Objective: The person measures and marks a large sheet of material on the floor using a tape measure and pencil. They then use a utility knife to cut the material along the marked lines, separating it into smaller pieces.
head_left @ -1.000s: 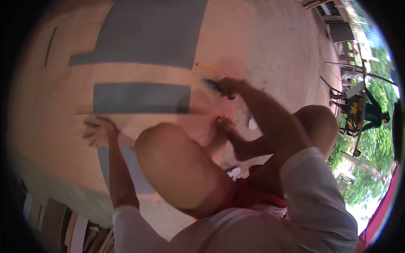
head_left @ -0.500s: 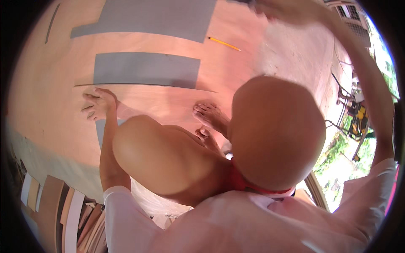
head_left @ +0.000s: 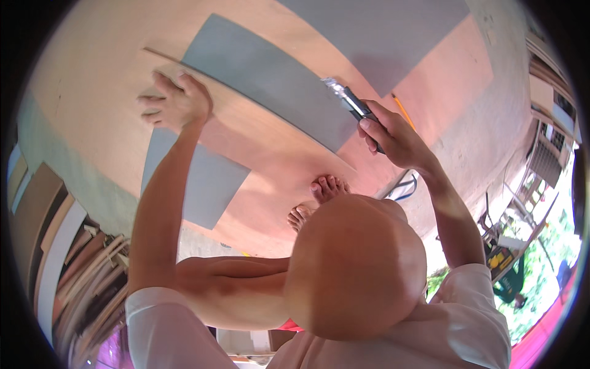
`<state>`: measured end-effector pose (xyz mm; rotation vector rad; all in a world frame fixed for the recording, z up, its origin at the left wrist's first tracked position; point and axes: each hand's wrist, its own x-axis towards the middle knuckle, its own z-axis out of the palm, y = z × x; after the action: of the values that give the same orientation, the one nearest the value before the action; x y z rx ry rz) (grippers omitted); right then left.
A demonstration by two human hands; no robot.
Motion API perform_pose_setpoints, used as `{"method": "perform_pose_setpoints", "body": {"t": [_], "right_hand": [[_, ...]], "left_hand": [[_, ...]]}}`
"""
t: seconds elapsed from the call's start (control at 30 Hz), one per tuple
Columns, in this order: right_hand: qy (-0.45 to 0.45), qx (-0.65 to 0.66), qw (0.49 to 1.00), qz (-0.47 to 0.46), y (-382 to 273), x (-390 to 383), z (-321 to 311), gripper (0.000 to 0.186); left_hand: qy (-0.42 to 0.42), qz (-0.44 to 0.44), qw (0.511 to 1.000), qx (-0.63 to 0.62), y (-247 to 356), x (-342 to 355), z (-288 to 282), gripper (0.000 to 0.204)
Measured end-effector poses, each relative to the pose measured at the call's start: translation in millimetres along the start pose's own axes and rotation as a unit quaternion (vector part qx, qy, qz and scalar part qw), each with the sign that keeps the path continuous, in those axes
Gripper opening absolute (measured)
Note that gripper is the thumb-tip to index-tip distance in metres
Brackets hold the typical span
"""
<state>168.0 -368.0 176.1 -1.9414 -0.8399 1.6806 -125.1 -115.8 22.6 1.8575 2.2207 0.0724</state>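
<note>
My left hand (head_left: 178,103) lies with its fingers spread on the wood-coloured surface, just on the near side of a long thin dark edge (head_left: 246,98). That edge runs slantwise along a grey rectangular sheet (head_left: 270,80). My right hand (head_left: 393,135) is wrapped round a black and silver utility knife (head_left: 353,103), which points up and left over the same sheet. Whether its tip touches the sheet, I cannot tell. A smaller grey piece (head_left: 196,178) lies below my left hand, partly covered by my left forearm.
A large grey sheet (head_left: 381,37) lies at the far side, with a yellow pencil (head_left: 403,112) near its corner. My bare feet (head_left: 329,187) are on the wooden board (head_left: 270,215). Stacked wood offcuts (head_left: 92,258) stand at the left. A person (head_left: 511,286) shows at the far right.
The view has turned. My right hand has come down from the far right, and the utility knife is now plainly seen in it. My left hand stays near the thin edge.
</note>
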Motion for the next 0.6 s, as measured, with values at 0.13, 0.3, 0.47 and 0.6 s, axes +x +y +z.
{"method": "perform_pose_setpoints", "body": {"t": [0.13, 0.3, 0.47, 0.6], "right_hand": [[0.068, 0.041, 0.996, -0.033, -19, 34, 25, 0.033], [0.113, -0.095, 0.964, -0.219, -50, 99, 67, 0.029], [0.019, -0.214, 0.964, -0.156, -82, 170, 99, 0.026], [-0.029, -0.256, 0.959, -0.12, -111, 186, 114, 0.027]], "left_hand": [[0.022, 0.021, 0.999, 0.011, 0, -2, 5, 0.072], [0.024, 0.013, 0.996, -0.087, -12, 3, 4, 0.059], [0.045, 0.011, 0.996, -0.08, -7, 3, 4, 0.054], [0.058, 0.006, 0.996, -0.061, -12, 5, 8, 0.054]]}}
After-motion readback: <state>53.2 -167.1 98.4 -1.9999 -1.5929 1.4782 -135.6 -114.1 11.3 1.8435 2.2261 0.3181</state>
